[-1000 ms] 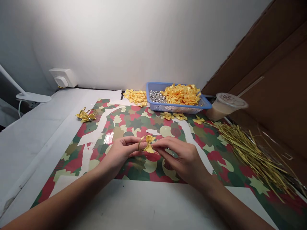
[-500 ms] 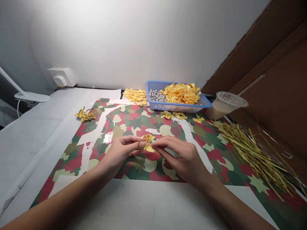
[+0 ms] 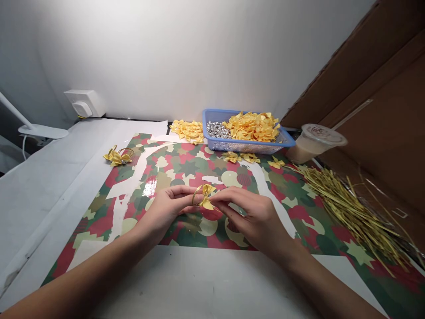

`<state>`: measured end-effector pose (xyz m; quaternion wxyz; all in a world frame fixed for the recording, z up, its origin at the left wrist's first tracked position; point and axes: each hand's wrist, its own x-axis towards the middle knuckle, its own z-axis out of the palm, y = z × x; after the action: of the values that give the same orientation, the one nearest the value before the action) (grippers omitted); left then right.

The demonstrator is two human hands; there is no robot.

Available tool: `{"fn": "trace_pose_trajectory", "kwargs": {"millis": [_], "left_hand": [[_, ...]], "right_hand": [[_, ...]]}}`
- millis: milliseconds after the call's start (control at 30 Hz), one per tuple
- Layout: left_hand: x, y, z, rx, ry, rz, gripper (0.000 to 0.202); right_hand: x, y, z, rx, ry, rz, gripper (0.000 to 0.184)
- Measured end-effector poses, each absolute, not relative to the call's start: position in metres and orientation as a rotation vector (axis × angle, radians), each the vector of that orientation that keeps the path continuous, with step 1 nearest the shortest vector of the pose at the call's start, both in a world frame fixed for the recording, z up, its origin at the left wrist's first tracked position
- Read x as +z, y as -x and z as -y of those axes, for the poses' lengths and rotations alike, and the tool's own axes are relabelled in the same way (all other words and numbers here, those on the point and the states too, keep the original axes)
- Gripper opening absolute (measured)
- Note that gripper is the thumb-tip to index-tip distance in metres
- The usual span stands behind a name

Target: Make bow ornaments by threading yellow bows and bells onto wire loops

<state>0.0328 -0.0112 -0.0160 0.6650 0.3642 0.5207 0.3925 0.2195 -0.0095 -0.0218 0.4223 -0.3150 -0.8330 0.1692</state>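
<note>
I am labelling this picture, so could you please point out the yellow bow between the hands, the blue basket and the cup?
Yellow bow [image 3: 206,196]: head view, its middle.
Blue basket [image 3: 245,146]: head view, its front wall.
Cup [image 3: 309,146]: head view, its side below the lid.

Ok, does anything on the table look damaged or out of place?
Yes: the patterned sheet looks damaged. Ragged white strips break its print on its left and beside the right hand, as if torn. Also, a few yellow bows lie loose in front of the blue basket, perhaps deliberately.
</note>
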Motion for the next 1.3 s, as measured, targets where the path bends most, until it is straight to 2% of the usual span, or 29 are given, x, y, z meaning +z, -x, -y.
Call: {"fn": "trace_pose_trajectory", "kwargs": {"millis": [167,467,1300], "left_hand": [[-0.0171,-0.0325,0.0118,0.889,-0.839,-1.185,0.023],[-0.0164,-0.0329,0.0122,0.879,-0.827,-1.192,0.015],[-0.0126,-0.0371,0.0135,0.868,-0.859,-1.287,0.022]], "right_hand": [[-0.0207,-0.2188,0.0105,0.428,0.813,2.087,0.018],[-0.0179,-0.2184,0.0114,0.449,0.875,2.073,0.018],[-0.0183,-0.2189,0.0129,0.503,0.924,2.052,0.017]]}}
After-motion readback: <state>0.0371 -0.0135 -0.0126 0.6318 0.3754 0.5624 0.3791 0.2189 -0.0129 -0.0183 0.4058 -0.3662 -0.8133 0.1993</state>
